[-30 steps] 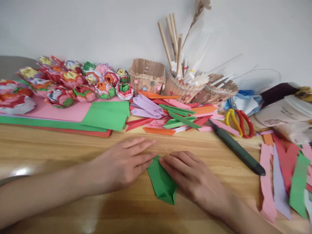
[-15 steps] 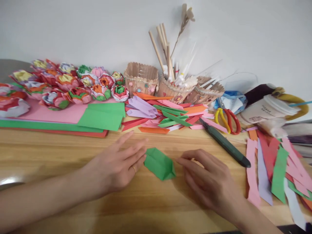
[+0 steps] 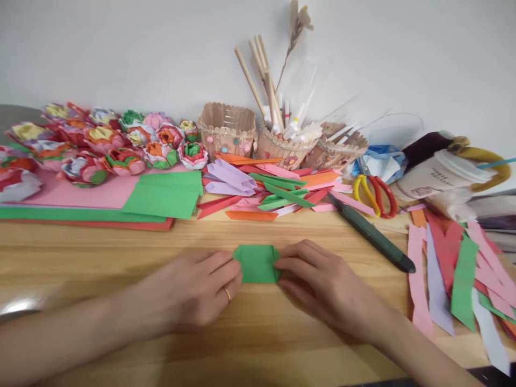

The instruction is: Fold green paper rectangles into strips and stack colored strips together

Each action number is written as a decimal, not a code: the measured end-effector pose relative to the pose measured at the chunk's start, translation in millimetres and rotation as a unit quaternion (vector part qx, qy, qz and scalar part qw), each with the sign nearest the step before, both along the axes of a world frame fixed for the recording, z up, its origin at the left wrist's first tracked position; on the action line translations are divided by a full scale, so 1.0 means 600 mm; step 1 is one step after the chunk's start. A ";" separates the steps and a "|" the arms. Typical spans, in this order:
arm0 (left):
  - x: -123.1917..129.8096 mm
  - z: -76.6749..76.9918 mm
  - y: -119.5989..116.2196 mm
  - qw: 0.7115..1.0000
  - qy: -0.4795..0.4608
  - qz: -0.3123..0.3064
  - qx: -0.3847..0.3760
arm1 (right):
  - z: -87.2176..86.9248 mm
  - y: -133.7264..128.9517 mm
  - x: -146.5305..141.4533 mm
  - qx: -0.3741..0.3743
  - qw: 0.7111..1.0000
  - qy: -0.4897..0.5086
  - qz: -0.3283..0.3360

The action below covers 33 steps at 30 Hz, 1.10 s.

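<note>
A small folded piece of green paper lies on the wooden table, its long edges running left to right. My left hand has its fingers curled together on the paper's left end. On the right end, my right hand pinches the paper between thumb and fingers. The fingertips of both hands partly cover the paper's ends.
Behind lie folded paper strips, green sheets, paper flowers and decorated baskets. To the right are a dark green cutter, scissors, a white cup and paper scraps.
The green paper has turned from slanted to level. My right hand has moved left onto its right end, and my left hand's spread fingers have closed on its left end.
</note>
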<state>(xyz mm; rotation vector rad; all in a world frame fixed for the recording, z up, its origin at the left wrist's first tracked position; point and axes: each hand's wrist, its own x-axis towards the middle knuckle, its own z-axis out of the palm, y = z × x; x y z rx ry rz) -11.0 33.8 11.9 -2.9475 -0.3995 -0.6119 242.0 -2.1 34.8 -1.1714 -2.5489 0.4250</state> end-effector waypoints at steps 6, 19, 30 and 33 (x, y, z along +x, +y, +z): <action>0.003 -0.009 0.002 0.998 -0.029 0.016 -0.057 | 0.001 0.008 0.002 -0.038 0.999 -0.009 0.004; 0.023 -0.004 -0.005 0.918 -0.099 0.161 -0.349 | -0.005 -0.007 -0.022 -0.084 0.985 0.067 -0.133; 0.031 -0.008 -0.006 0.902 -0.080 0.199 -0.375 | -0.003 0.001 -0.032 -0.109 0.981 0.004 -0.161; 0.034 -0.009 -0.005 0.907 -0.079 0.206 -0.358 | -0.005 0.002 -0.032 -0.086 0.984 -0.018 -0.153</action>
